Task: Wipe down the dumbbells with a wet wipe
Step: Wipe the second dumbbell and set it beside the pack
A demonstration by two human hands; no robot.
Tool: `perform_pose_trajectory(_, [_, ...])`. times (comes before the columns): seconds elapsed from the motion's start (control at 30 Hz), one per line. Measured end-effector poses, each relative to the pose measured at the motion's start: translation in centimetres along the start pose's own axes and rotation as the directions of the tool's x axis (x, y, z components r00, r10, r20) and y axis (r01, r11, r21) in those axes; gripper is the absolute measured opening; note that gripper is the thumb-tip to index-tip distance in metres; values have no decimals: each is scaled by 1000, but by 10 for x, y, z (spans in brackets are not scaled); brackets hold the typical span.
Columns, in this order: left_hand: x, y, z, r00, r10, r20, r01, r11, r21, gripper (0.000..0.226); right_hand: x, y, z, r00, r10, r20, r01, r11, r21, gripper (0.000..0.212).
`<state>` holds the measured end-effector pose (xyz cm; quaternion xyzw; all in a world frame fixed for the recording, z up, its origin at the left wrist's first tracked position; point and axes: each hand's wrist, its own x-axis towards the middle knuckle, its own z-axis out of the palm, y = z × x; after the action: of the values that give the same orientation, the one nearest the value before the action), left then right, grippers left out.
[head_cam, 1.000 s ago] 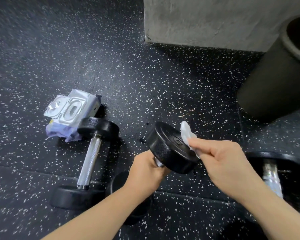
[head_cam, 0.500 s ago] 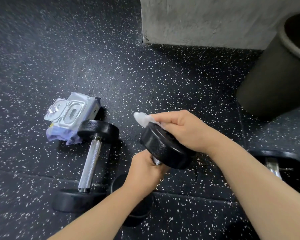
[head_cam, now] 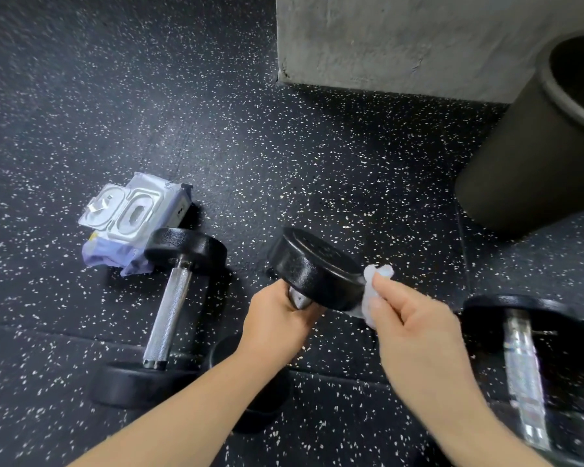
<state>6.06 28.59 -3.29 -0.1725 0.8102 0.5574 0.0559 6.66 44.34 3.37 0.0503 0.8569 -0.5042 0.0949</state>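
Black speckled rubber floor (head_cam: pixel 284 156), tile seams running across. Concrete pillar (head_cam: pixel 402 42) foot at upper centre; dark round bin (head_cam: pixel 526 156) at the right edge beside it.

Held dumbbell (head_cam: pixel 314 267) mid-frame, tilted, upper head raised, lower head partly hidden beneath the left forearm. Left hand (head_cam: pixel 277 321) wrapped round the handle just under the raised head. Right hand (head_cam: pixel 415 328) pinches a crumpled wet wipe (head_cam: pixel 373 291) against that head's right rim.

Second dumbbell (head_cam: pixel 167 315) lies left, far head touching the wipes pack (head_cam: pixel 129 217). Third dumbbell (head_cam: pixel 523 358) lies right, blurred. Open floor between raised head and pillar.
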Motion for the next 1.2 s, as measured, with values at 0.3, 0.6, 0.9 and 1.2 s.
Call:
perform_pose_trajectory(0.3, [7,-2,-5,999,-30,-17,27,991,-128,37,2,14,27,678,-732,-64,668,651,-361,40])
perform_pose_trajectory(0.6, [0,6,-19,999,-5,-39,5,1000,-9,24,41,-48,41,553,-751,360,830,534,-161,47])
perform_pose_trajectory(0.9, [4,6,-22,999,-48,-11,46,986,-163,50,85,-80,57,757,-330,563,438,897,-64,28])
perform_pose_trajectory(1.2, [11,-1,-12,1000,-7,-2,7,990,-138,20,114,-49,34,860,-97,501,185,974,-130,30])
